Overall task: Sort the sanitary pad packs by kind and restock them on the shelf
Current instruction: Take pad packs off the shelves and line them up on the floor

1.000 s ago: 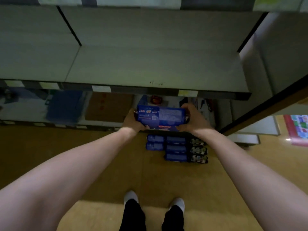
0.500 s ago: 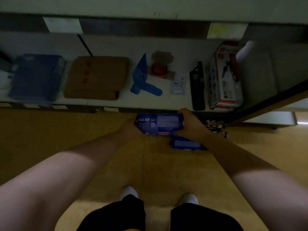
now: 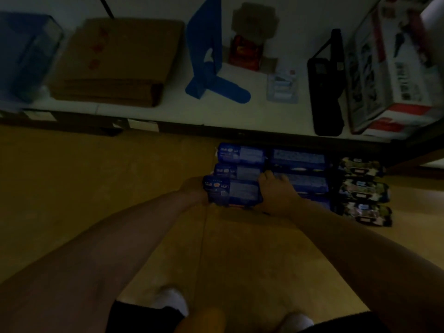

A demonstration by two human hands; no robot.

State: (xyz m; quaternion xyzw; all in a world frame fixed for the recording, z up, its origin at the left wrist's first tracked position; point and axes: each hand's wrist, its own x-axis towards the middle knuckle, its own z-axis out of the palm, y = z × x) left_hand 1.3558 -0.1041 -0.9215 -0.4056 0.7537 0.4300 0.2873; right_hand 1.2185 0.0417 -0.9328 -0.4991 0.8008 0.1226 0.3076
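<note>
The left hand [image 3: 193, 188] and right hand [image 3: 276, 195] clamp a blue pack [image 3: 231, 191] by its two ends. It is low at the floor [image 3: 120, 176], just beside the other blue packs [image 3: 298, 159] in front of the bottom shelf [image 3: 264, 116]. I cannot tell whether it touches down. Patterned packs [image 3: 362, 191] lie to the right.

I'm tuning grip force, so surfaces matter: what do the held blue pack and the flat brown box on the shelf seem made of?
The blue pack, gripped by left hand and right hand: probably soft printed plastic film, slightly glossy, with rounded, pillowy corners. The brown box: likely matte cardboard, given its dull surface and folded edge. Dim light leaves both uncertain.
</note>
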